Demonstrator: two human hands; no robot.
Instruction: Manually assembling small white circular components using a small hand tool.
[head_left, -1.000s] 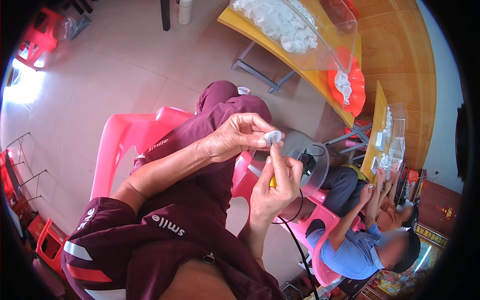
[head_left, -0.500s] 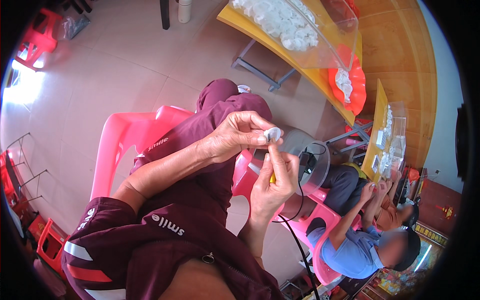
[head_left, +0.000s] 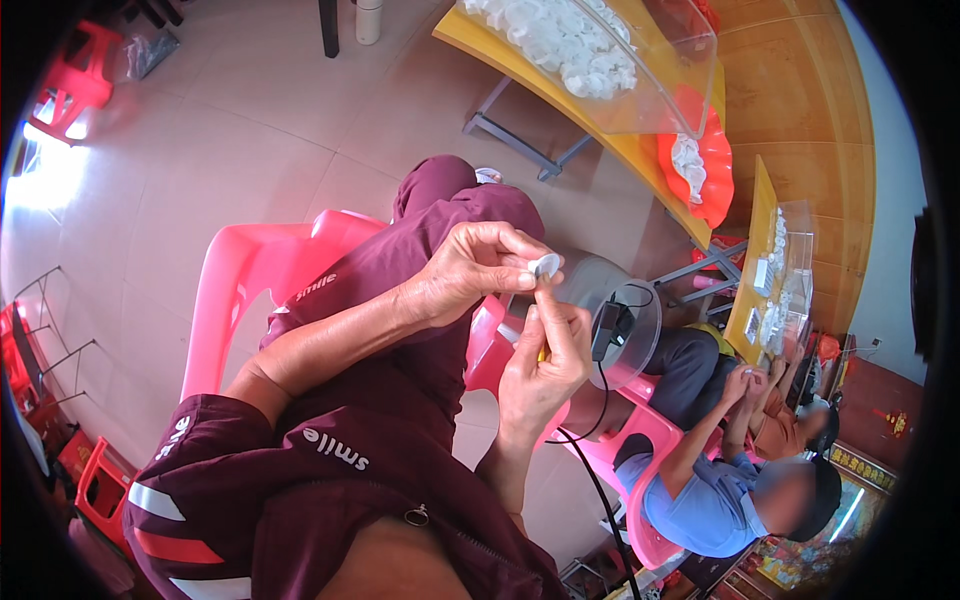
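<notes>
My left hand (head_left: 475,272) pinches a small round white piece, like a plastic cap (head_left: 546,265), between thumb and fingertips. Just below it, my right hand (head_left: 545,365) is closed around a slim tool with a yellow handle (head_left: 543,354). Only a bit of yellow shows between the fingers, and the kind of tool cannot be made out. The right index fingertip reaches up to the lower edge of the white piece. Both hands are held above my lap, close together.
Beyond my hands stands a yellow table (head_left: 520,70) with a clear bin of white pieces (head_left: 585,65). A red scalloped dish (head_left: 712,165) sits at its end. Right of my hands are a clear round tub (head_left: 645,350) with black adapters and cable, and co-workers on pink chairs (head_left: 655,500).
The white piece has tilted slightly in my left fingers. My right hand has turned a little, and less of the yellow handle shows.
</notes>
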